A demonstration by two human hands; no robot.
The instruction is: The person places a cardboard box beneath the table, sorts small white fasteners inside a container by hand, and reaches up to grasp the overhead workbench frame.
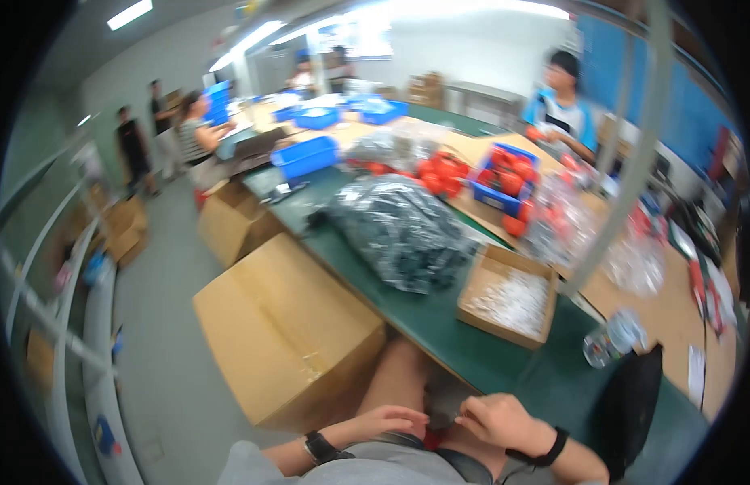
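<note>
My left hand [393, 420] is over my lap, its fingers stretched towards the right and apart from the other hand; I see nothing in it. My right hand [498, 419] is a short way off, with fingers curled and thumb pressed to them. Whatever is in that pinch, if anything, is too small and blurred to name. Nearest on the green table [427, 327] is a shallow cardboard tray [498, 327] of small white pieces [514, 301]. A large cardboard box [282, 331] stands left of my legs.
A dark plastic bag [399, 230], a clear bottle [613, 338] and a black bag [629, 412] lie on the table. Further back are a blue bin [496, 198] of red-orange items and a blue tray [305, 157]. A post [625, 145] rises right. Several people [562, 105] are around.
</note>
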